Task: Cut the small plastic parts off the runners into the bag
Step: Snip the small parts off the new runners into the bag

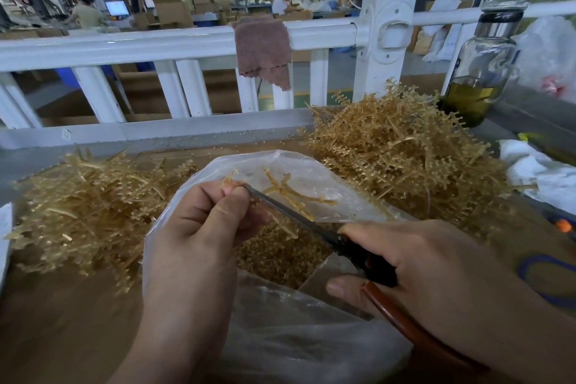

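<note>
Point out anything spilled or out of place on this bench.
Small loose parts lie scattered on the grey ledge beyond the bag; they look like cut pieces that missed the bag. Nothing else stands out: the left hand pinches a runner over the bag, the right hand holds the scissors.

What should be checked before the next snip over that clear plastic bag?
1. Left hand pinches the tan plastic runner: ok.
2. Right hand grips the dark scissors with brown handles: ok.
3. Clear plastic bag open under the cut: ok.
4. Scissor tip clear of left fingertips: cannot tell, it lies right beside them.
5. Heap of tan runners on the right within reach: ok.
</note>
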